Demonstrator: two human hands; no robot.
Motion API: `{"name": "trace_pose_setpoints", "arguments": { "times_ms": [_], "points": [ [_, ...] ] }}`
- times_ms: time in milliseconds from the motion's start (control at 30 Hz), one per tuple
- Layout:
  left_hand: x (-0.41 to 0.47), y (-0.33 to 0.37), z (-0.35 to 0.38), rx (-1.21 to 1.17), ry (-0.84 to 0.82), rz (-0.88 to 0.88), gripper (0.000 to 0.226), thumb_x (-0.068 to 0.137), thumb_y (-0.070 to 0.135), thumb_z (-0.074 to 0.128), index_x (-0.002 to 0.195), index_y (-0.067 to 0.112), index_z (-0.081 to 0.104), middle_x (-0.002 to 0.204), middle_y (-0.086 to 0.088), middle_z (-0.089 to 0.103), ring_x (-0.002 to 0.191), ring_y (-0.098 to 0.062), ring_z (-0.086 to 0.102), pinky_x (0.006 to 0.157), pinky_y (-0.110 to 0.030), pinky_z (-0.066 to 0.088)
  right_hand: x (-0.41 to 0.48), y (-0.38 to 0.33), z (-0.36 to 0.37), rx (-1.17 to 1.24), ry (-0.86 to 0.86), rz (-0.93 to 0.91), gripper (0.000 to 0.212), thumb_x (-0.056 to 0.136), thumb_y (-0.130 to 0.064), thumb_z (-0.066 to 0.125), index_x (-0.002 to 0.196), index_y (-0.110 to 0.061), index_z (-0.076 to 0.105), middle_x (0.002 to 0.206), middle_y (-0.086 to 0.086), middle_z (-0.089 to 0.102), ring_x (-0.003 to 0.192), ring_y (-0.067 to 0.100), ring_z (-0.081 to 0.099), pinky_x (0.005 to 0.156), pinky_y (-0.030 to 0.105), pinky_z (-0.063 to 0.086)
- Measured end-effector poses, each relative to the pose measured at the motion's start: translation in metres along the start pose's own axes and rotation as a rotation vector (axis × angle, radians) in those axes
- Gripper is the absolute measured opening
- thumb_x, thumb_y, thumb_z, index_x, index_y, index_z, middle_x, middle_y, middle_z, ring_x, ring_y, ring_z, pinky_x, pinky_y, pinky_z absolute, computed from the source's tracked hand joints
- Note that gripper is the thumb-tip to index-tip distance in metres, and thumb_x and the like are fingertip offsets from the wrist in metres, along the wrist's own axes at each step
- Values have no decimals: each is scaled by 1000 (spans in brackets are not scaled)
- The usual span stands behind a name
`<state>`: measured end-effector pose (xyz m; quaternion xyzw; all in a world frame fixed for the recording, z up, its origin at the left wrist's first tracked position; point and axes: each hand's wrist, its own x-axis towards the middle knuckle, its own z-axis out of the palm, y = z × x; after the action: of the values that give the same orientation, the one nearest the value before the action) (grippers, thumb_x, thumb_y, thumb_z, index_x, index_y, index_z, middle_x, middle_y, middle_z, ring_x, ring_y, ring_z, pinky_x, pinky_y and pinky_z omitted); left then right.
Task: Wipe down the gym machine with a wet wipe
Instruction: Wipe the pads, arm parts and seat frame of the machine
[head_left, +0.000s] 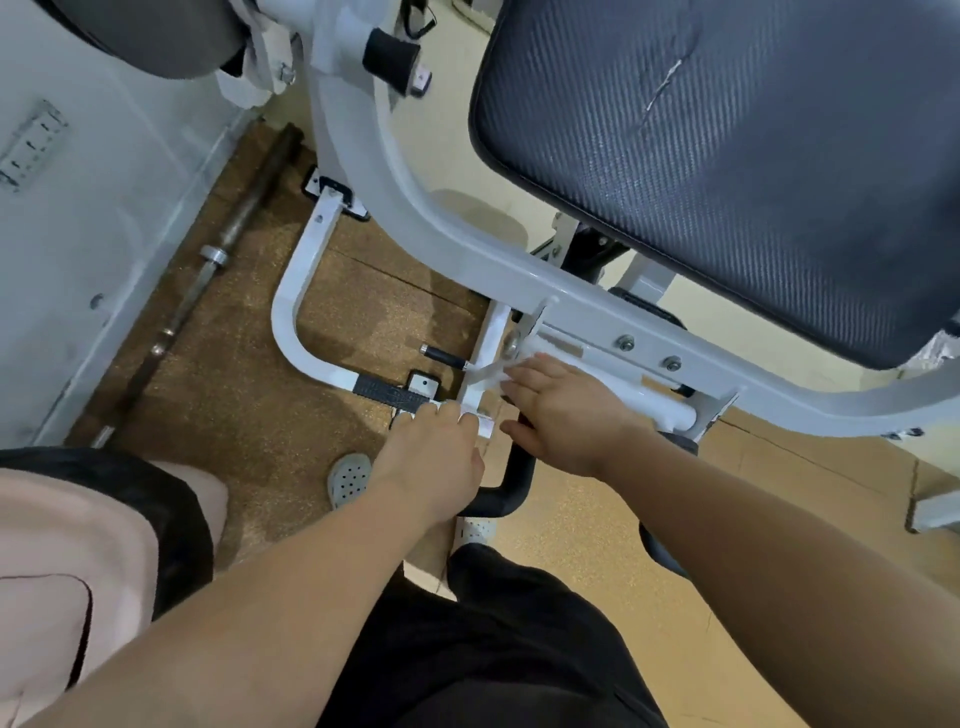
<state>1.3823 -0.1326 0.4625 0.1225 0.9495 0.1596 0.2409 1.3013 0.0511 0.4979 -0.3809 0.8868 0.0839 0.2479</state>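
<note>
Bending over, the person reaches both bare arms down past black shorts (493, 649) toward the low part of the gym machine (415, 218).

Left hand (434, 452): fingers bent over the foot of a short white upright of the frame. A white scrap shows at the fingertips. From this angle I cannot tell whether the hand grips the bar or only rests on it.

Right hand (563, 410): flat, fingers straight, thumb spread. The fingertips press the wet wipe (488, 373) against the same white upright, just under the main frame tube. The wipe is a crumpled white strip, partly hidden by the fingers.

Below the hands: a black curved handle (511, 478). A grey perforated sandal (348, 478) stands on the brown speckled floor (234, 415). A black ribbed foot plate (389, 395) sits on the lower frame, just left of the left hand.

Farther off: dark blue seat pad (727, 156) above the tube, with a pale scuff on it. A barbell (234, 223) lies on the floor along the grey panel at left.
</note>
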Motion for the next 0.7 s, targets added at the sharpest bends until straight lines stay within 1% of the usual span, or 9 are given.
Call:
{"name": "trace_pose_setpoints", "arguments": {
  "times_ms": [100,167,300,367,433,533,600,667,700],
  "points": [
    [0,9,-3,22,47,22,38,100,36,42,131,18,53,127,-3,55,112,-25,54,90,-42,47,-33,6,11,31,143,92,62,100,-50,43,141,-6,60,146,13,59,137,31,53,119,45,34],
    [4,22,-6,28,91,66,41,96,33,46,132,17,56,127,-5,58,112,-27,56,89,-44,49,-59,12,19,70,244,171,63,101,-51,42,141,-6,60,146,12,59,137,30,54,120,45,33],
    [20,71,-15,1,179,136,46,87,30,49,125,11,64,128,-12,62,109,-34,61,85,-51,53,-116,33,45,132,507,280,57,101,-45,52,134,0,64,140,16,62,132,32,58,119,46,38],
    [33,103,-18,15,176,166,50,84,32,46,125,11,65,128,-13,62,107,-36,61,85,-51,53,-146,48,60,173,563,333,58,102,-46,51,135,0,64,140,17,62,133,32,56,118,47,40],
    [46,138,-20,50,150,190,53,84,34,46,130,12,62,135,-14,59,114,-37,59,89,-53,50,-174,66,77,228,584,394,59,103,-46,48,138,-1,61,141,16,62,134,31,55,117,48,41],
    [61,191,-19,112,98,208,58,90,34,50,145,15,49,155,-15,42,137,-37,43,108,-55,39,-209,94,107,278,602,494,59,103,-46,45,137,0,62,140,17,63,134,30,55,118,48,40],
    [73,226,-14,186,68,219,65,94,34,52,155,17,34,165,-11,25,149,-34,27,120,-54,27,-229,109,126,331,602,561,60,103,-48,43,136,-3,63,140,15,63,135,27,52,122,42,32],
    [81,245,-13,251,54,220,73,96,34,52,160,18,20,169,-9,10,154,-31,16,123,-53,22,-233,115,139,387,573,604,63,104,-52,38,139,-6,62,144,12,60,137,28,50,122,40,29],
    [88,257,-10,290,43,224,76,96,34,51,161,19,14,170,-8,4,155,-31,13,123,-53,20,-236,118,144,458,579,613,65,104,-54,36,141,-6,60,145,13,59,138,31,51,121,44,30]
  ]
}}
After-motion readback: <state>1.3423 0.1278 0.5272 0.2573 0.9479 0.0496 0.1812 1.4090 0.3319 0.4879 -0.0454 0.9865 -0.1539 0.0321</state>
